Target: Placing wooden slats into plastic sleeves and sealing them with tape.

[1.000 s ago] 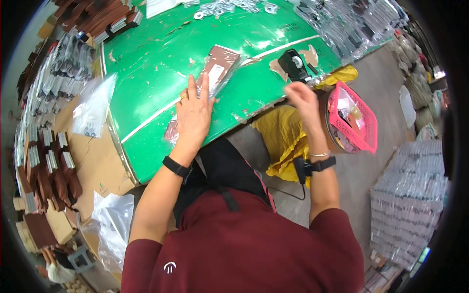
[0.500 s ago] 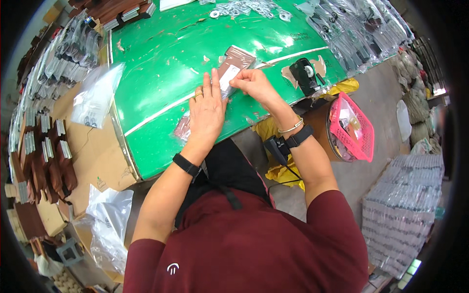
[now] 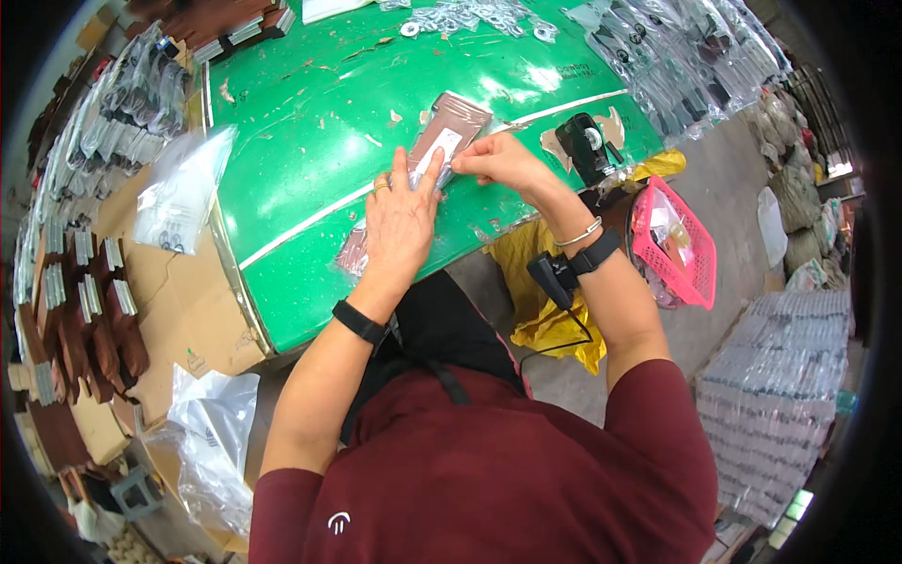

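A flat brown piece in a clear plastic bag (image 3: 460, 115) lies slantwise on the green tabletop (image 3: 310, 122). On its wrapping is a white label (image 3: 435, 150). My left hand (image 3: 399, 221) rests flat across the package's middle, fingers stretched out and apart, the fingertips at the label. My right hand (image 3: 503, 162) is closed in a pinch at the package's right edge, beside the label. Whatever sits between those fingertips is too small to make out. Right of that hand stands a black tape dispenser (image 3: 584, 150) with a roll in it.
Bagged pieces (image 3: 672, 56) cover the table's far right, with small bagged metal parts (image 3: 470, 17) at the far edge. A pink basket (image 3: 676, 244) stands right of the table. Stacked brown pieces (image 3: 89, 310) and an empty plastic bag (image 3: 183, 188) lie left on cardboard.
My right hand has shifted slightly right, its wrist and forearm swinging outward. The left fingers have spread wider, with one now over the label. The package has stayed in nearly the same place.
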Motion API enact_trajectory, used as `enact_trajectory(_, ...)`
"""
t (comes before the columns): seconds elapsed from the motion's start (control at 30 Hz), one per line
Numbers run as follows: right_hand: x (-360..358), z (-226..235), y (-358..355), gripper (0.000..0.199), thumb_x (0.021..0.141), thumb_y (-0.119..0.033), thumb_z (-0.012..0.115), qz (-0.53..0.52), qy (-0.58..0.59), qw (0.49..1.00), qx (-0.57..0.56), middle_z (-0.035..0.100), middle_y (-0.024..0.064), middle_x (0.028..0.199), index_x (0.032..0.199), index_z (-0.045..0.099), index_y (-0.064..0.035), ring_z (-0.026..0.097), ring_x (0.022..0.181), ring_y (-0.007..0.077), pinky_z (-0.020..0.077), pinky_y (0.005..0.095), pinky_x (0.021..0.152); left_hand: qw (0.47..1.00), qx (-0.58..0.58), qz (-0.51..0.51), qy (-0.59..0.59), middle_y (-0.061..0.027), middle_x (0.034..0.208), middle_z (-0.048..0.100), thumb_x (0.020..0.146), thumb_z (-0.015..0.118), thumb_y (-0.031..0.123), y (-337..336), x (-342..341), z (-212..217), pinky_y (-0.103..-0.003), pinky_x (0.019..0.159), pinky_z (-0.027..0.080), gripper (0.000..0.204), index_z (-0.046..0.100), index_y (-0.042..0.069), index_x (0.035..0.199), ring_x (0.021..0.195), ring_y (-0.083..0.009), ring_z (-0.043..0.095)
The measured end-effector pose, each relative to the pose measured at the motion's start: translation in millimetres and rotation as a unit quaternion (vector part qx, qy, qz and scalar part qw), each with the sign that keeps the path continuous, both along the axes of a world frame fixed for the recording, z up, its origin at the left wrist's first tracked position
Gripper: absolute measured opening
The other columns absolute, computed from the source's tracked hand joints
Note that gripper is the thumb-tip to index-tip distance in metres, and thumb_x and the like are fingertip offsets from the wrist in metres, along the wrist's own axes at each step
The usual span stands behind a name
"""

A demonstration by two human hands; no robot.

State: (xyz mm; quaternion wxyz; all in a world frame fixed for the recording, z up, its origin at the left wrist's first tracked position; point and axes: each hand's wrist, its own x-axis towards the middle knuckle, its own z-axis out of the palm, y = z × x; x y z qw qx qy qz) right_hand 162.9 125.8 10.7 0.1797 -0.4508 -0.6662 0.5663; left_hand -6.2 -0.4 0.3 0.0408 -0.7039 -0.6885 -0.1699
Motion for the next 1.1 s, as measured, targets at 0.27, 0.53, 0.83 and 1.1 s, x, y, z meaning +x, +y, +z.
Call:
enact_trajectory(0.27,3.1,22.4,-8.6,0.023,0.084,-0.027,0.078,-0.017,0.066,0.994,-0.082,0.067,-0.0017,0.078,0.094,0.074,-0.0056,0.06,0.07,0.0075,0.0471,0.0236,0.064,0.998,-0.037,-0.027,-0.042,-0.0241,0.145,0.046,0.098,0.057,0.025,4.7,-9.1,8.8,-0.049,0.094,0.05,0.057,0.04,0.031,0.152,0.11,-0.0424,0.059)
enact_trajectory(0.53,10.4,-5.8,0.3,0.023,0.08,-0.023,0.08,0.018,0.047,0.998,-0.041,0.066,0.0018,0.072,0.082,0.072,-0.0014,0.059,0.065,0.0096,0.046,0.0254,0.058,0.989,-0.071,-0.046,-0.124,-0.0223,0.146,0.046,0.1,0.054,0.028,7.3,-18.1,13.0,-0.049,0.096,0.049,0.053,0.042,0.027,0.152,0.114,-0.0436,0.057)
enact_trajectory(0.83,-21.2,-33.7,-1.9,0.029,0.078,-0.021,0.085,-0.099,0.089,0.99,0.053,0.062,-0.0016,0.071,0.082,0.062,-0.0056,0.055,0.064,0.007,0.0439,0.0237,0.056,0.943,-0.093,-0.109,-0.299,-0.0215,0.139,0.053,0.101,0.051,0.025,29.7,-50.6,17.2,-0.043,0.105,0.042,0.051,0.045,0.02,0.151,0.123,-0.0369,0.055)
enact_trajectory(1.1,-38.4,-20.5,-23.7,0.032,0.078,-0.018,0.085,-0.135,0.126,0.962,0.2,0.056,-0.0043,0.068,0.079,0.055,-0.0076,0.052,0.065,0.0061,0.0415,0.025,0.056,0.807,-0.225,-0.11,-0.534,-0.0118,0.157,0.04,0.105,0.05,0.028,29.8,-77.8,15.9,-0.033,0.117,0.029,0.054,0.037,0.011,0.155,0.141,-0.0226,0.041)
